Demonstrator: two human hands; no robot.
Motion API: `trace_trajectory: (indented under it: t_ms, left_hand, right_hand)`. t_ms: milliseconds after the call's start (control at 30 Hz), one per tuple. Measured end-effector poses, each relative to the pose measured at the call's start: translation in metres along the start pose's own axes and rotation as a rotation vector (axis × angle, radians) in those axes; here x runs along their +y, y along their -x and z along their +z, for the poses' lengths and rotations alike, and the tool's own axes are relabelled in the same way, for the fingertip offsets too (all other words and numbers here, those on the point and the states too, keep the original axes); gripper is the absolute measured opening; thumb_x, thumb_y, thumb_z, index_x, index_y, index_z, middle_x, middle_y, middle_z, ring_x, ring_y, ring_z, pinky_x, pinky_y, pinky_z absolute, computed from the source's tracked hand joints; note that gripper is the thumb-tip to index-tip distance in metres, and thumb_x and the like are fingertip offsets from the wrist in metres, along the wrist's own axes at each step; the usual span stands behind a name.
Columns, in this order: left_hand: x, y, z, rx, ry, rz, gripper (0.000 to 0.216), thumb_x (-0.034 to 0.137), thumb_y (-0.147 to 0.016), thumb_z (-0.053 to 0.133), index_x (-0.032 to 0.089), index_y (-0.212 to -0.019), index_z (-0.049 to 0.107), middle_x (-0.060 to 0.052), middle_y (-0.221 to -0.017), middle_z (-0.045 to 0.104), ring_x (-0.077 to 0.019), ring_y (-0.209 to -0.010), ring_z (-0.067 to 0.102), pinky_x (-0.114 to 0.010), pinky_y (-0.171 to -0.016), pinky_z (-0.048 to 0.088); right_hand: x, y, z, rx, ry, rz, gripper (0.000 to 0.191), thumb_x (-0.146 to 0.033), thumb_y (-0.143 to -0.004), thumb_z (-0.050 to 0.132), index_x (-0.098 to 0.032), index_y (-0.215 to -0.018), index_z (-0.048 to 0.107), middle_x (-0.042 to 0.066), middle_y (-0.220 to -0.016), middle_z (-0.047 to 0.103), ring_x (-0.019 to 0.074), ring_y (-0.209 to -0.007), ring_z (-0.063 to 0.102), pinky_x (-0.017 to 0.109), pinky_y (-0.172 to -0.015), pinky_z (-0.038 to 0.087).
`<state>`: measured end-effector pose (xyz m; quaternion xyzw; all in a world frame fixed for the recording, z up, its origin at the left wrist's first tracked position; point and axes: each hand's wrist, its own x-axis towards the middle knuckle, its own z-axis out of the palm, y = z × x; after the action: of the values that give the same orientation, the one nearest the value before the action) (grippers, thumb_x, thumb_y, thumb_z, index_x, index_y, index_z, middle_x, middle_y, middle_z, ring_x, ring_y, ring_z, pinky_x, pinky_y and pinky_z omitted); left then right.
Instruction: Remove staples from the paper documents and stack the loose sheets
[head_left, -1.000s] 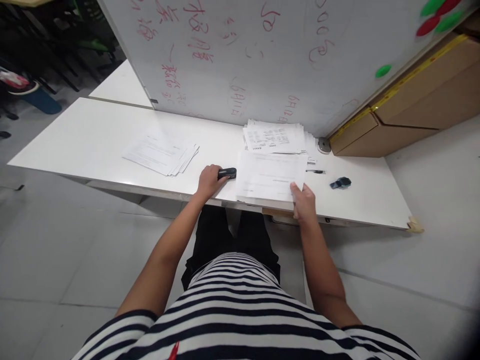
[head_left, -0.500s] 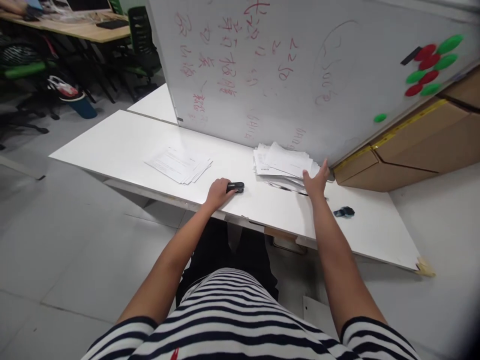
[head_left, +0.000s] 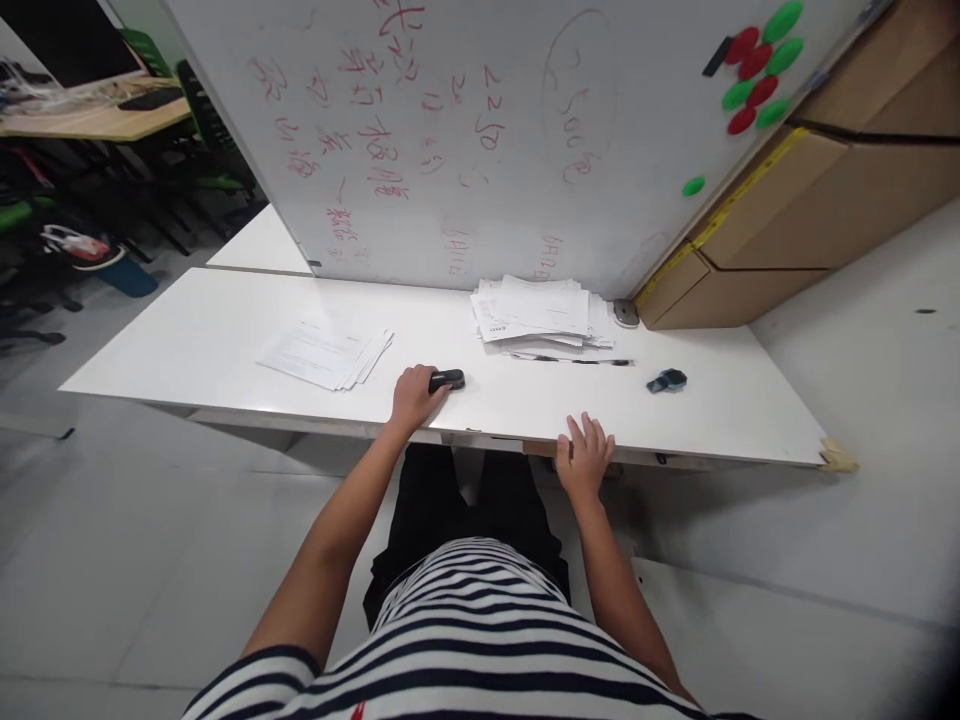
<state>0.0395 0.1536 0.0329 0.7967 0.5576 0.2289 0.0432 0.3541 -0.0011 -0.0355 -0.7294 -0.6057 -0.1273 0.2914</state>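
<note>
My left hand [head_left: 412,396] is closed round the near end of a black stapler [head_left: 448,380] that lies on the white table [head_left: 187,350]. My right hand [head_left: 585,458] rests flat on the table's front edge with its fingers spread and nothing in it. A thick, untidy pile of printed papers [head_left: 540,312] sits at the back of the table against the whiteboard, well beyond my right hand. A black pen [head_left: 581,361] lies just in front of that pile.
A smaller fan of papers [head_left: 326,352] lies left of the stapler. A small dark clip-like object [head_left: 666,380] sits to the right. The whiteboard [head_left: 480,130] with red writing and magnets stands behind, cardboard boxes [head_left: 795,210] to its right. The table's right corner [head_left: 836,458] is chipped.
My right hand carried a sheet to the back pile, left it there, and drew back to the table's front edge. My left hand has stayed on the stapler.
</note>
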Motion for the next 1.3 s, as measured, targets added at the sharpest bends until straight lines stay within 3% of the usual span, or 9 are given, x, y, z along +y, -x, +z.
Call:
trace_trajectory:
  t_ms: [167,300,433,600,733,867,967,1133,1300]
  left_hand:
    - [0.004,0.003,-0.001,0.008,-0.021,0.003,0.029,0.042,-0.085,0.057,0.021,-0.105,0.057,-0.009,-0.097,0.062,-0.0264,-0.091,0.054,-0.037,-0.074,0.042]
    - [0.004,0.002,-0.001,0.002,-0.017,0.004,0.029,0.043,-0.085,0.056,0.021,-0.103,0.057,-0.009,-0.096,0.062,-0.0263,-0.090,0.054,-0.037,-0.074,0.042]
    - [0.002,-0.001,-0.001,-0.008,-0.013,-0.010,0.028,0.043,-0.084,0.057,0.021,-0.102,0.058,-0.009,-0.094,0.062,-0.0260,-0.090,0.055,-0.037,-0.074,0.042]
    - [0.004,-0.001,0.000,-0.003,-0.001,-0.015,0.029,0.042,-0.084,0.058,0.020,-0.102,0.058,-0.008,-0.093,0.062,-0.0249,-0.089,0.055,-0.036,-0.074,0.042]
    - [0.005,0.000,0.001,0.013,-0.002,-0.024,0.030,0.043,-0.084,0.059,0.019,-0.102,0.059,-0.008,-0.092,0.062,-0.0240,-0.088,0.055,-0.035,-0.073,0.041]
    - [0.004,-0.001,0.001,-0.001,0.011,0.000,0.030,0.043,-0.085,0.058,0.019,-0.102,0.059,-0.009,-0.093,0.062,-0.0239,-0.088,0.055,-0.036,-0.073,0.040]
    - [0.003,-0.002,0.001,-0.012,0.019,-0.007,0.029,0.042,-0.085,0.058,0.019,-0.102,0.059,-0.009,-0.094,0.062,-0.0245,-0.089,0.055,-0.037,-0.074,0.040]
    - [0.004,-0.003,0.001,-0.022,0.016,-0.004,0.029,0.043,-0.086,0.056,0.019,-0.102,0.059,-0.009,-0.093,0.062,-0.0240,-0.088,0.055,-0.037,-0.072,0.039]
    - [0.006,-0.003,0.000,-0.013,-0.003,-0.007,0.029,0.043,-0.086,0.056,0.018,-0.100,0.059,-0.008,-0.091,0.062,-0.0230,-0.085,0.055,-0.035,-0.070,0.038]
  right_hand:
    - [-0.006,0.000,0.012,0.130,-0.012,0.057,0.039,-0.031,-0.091,0.040,-0.019,-0.122,0.059,0.016,-0.131,0.054,0.0343,-0.127,0.043,0.064,-0.104,0.023]
    - [-0.015,-0.022,0.005,0.076,0.011,0.045,0.038,-0.034,-0.092,0.038,-0.020,-0.120,0.061,0.017,-0.132,0.053,0.0354,-0.128,0.041,0.067,-0.104,0.021]
    - [-0.028,-0.100,0.005,-0.060,0.007,-0.212,0.044,-0.038,-0.094,0.038,-0.017,-0.129,0.055,0.019,-0.143,0.042,0.0316,-0.135,0.035,0.054,-0.105,0.031]
    - [-0.048,-0.211,0.040,-0.188,0.052,-0.539,0.053,-0.040,-0.095,0.035,-0.019,-0.145,0.036,0.016,-0.155,0.025,0.0326,-0.143,0.019,0.061,-0.110,0.017]
    - [-0.051,-0.253,0.073,-0.344,0.057,-0.790,0.049,-0.034,-0.098,0.027,-0.019,-0.142,0.040,0.014,-0.153,0.032,0.0281,-0.142,0.025,0.058,-0.112,0.013]
    - [-0.046,-0.266,0.098,-0.423,0.082,-0.786,0.048,-0.035,-0.098,0.027,-0.021,-0.142,0.040,0.011,-0.151,0.037,0.0290,-0.142,0.024,0.062,-0.111,0.011]
    - [-0.043,-0.265,0.107,-0.499,0.071,-0.712,0.052,-0.039,-0.097,0.025,-0.020,-0.144,0.037,0.013,-0.152,0.034,0.0314,-0.140,0.028,0.063,-0.109,0.017]
    - [-0.030,-0.263,0.096,-0.490,0.061,-0.747,0.067,-0.055,-0.092,0.034,-0.019,-0.148,0.027,0.016,-0.155,0.027,0.0344,-0.140,0.026,0.059,-0.108,0.019]
    - [-0.011,-0.266,0.086,-0.437,0.102,-0.776,0.065,-0.053,-0.094,0.035,-0.018,-0.148,0.028,0.017,-0.153,0.029,0.0329,-0.139,0.028,0.056,-0.108,0.021]
